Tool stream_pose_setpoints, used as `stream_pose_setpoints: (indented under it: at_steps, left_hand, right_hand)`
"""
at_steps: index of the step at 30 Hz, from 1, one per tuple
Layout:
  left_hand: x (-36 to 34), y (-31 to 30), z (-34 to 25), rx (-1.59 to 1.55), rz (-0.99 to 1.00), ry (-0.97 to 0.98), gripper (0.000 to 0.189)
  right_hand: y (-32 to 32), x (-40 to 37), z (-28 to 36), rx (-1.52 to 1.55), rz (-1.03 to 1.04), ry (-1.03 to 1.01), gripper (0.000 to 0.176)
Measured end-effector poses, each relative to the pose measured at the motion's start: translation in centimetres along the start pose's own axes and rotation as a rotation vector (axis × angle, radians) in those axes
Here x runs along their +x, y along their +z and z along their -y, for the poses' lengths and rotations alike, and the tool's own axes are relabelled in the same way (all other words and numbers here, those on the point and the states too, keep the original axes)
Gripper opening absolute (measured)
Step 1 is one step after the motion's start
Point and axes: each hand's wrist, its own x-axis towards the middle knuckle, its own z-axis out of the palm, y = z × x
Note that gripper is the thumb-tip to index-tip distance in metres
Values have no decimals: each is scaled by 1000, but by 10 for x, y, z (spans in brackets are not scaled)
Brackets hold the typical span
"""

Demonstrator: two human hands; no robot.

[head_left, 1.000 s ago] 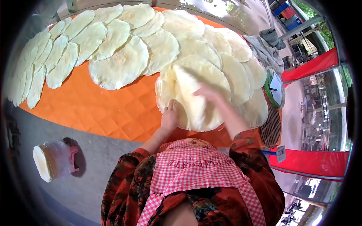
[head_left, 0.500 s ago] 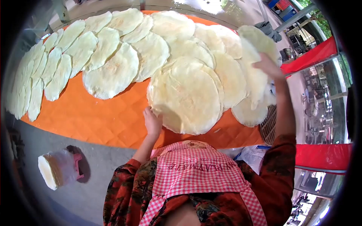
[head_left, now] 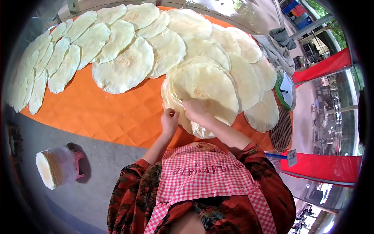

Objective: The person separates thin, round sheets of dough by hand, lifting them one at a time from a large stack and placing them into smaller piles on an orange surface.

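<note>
Large round, thin pale sheets overlap across an orange-covered table (head_left: 117, 117). In front of me lies a stack of round sheets (head_left: 206, 84). At its near left edge my left hand (head_left: 170, 121) is closed, fingers pinched together beside the rim; the bit between them is too small to name. My right hand (head_left: 196, 111) is closed on the lifted, folded edge of the top sheets, just right of my left hand. Its fingertips are partly hidden by the sheet.
A bagged stack of round sheets (head_left: 56, 165) rests on a pink stool (head_left: 79, 164) at the lower left. At the table's right end are a woven rack (head_left: 281, 130), a green-edged item with white paper (head_left: 285, 89) and a grey cloth (head_left: 276, 52).
My right hand has come from the far right down to the stack's near left edge. The sheet it was moving has left the right end, uncovering the cloth and green-edged item.
</note>
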Motion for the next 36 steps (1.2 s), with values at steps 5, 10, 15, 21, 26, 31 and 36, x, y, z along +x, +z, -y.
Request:
stream_pose_setpoints:
  at_steps: [5,10,15,21,26,31,36]
  left_hand:
    - [2,-3,-23,-384,204,-312,8]
    - [3,4,-28,-608,294,-251,9]
    - [0,-3,-25,-757,374,-436,18]
    - [7,4,-31,-923,535,-545,63]
    - [6,10,-26,-1162,711,-621,95]
    - [-2,13,-8,-1260,679,-495,92]
    - [-7,15,-11,-860,630,-540,72]
  right_hand:
    - [-10,-29,24,98,65,29,40]
    - [5,-17,2,237,-89,113,40]
    - [-128,-7,-129,351,-256,-5,39]
    - [-222,-136,-55,-330,-568,-42,38]
    - [-64,-130,-40,-317,-610,-104,28]
    - [109,-97,-58,-118,-572,-161,38]
    - [95,-134,-75,247,-550,-68,41]
